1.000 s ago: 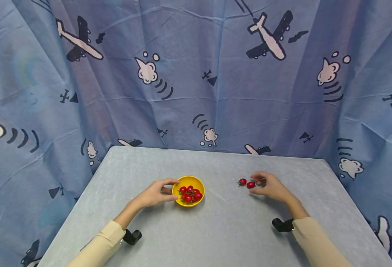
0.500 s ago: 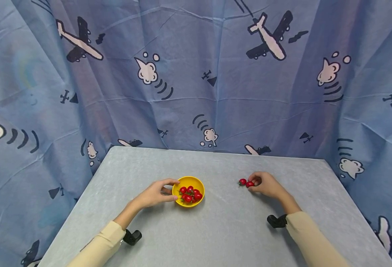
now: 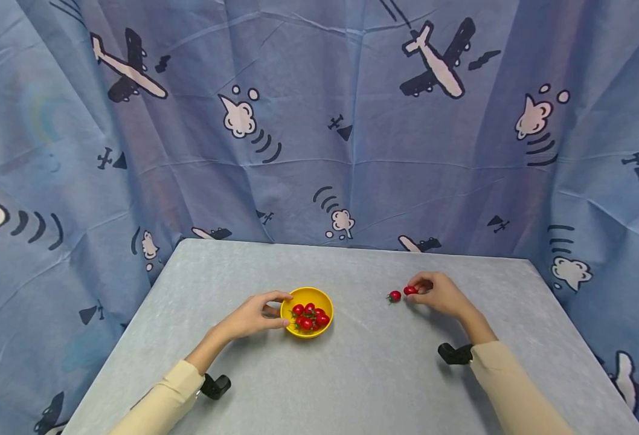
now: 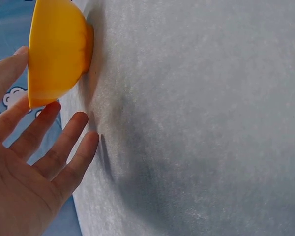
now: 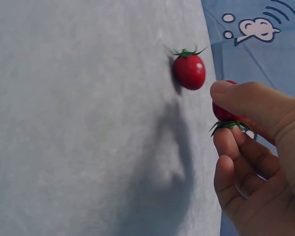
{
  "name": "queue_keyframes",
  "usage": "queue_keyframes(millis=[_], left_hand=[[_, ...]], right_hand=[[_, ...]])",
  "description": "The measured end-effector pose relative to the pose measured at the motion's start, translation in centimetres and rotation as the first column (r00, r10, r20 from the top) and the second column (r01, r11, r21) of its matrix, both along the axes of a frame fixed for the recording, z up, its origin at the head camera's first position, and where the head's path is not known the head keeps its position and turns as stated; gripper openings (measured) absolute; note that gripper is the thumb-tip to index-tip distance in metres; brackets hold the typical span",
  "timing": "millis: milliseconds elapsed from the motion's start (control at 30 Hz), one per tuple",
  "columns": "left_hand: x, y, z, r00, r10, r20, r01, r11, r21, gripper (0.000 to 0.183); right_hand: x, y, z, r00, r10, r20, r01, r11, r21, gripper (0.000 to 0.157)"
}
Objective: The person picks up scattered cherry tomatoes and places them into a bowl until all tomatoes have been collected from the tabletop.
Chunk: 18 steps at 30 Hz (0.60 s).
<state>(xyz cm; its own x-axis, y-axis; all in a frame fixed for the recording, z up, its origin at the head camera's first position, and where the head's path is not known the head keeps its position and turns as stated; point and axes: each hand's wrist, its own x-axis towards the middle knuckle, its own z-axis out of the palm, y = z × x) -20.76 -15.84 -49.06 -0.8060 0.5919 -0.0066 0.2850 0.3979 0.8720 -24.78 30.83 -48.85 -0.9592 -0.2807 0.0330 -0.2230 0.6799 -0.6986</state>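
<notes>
A yellow bowl (image 3: 291,306) with several cherry tomatoes (image 3: 307,324) in it stands left of the table's middle. My left hand (image 3: 253,315) touches its left side, thumb and index finger at the rim. Fairly straight, spread fingers show in the left wrist view, near the bowl's wall (image 4: 56,49). My right hand (image 3: 440,295) pinches a cherry tomato (image 3: 409,290) between thumb and fingers, slightly above the table. In the right wrist view the thumb partly covers this tomato (image 5: 222,112), its green stem end pointing down. Another cherry tomato (image 3: 394,296) lies on the table just left of it.
The grey table (image 3: 352,386) reaches back to a blue curtain (image 3: 298,121) printed with planes and clouds. A black wrist-camera mount (image 3: 216,386) juts from the left wrist, and a second black mount (image 3: 454,354) from the right.
My right hand has closed on the right-hand tomato and raised it a little off the table. The left hand and bowl stay in place.
</notes>
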Motion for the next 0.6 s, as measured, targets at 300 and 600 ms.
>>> queue_keyframes(millis=[300,600], left_hand=[[0.0,0.0,0.0,1.0,0.003,0.008,-0.003,1.0,0.003,0.054],[-0.1,-0.1,-0.1,1.0,-0.001,0.004,0.001,1.0,-0.002,0.054]], right_hand=[[-0.4,-1.3,1.2,0.998,0.022,-0.063,-0.022,1.0,-0.001,0.022],[-0.7,-4.9,2.2,0.996,0.069,-0.055,-0.074,0.994,-0.079,0.022]])
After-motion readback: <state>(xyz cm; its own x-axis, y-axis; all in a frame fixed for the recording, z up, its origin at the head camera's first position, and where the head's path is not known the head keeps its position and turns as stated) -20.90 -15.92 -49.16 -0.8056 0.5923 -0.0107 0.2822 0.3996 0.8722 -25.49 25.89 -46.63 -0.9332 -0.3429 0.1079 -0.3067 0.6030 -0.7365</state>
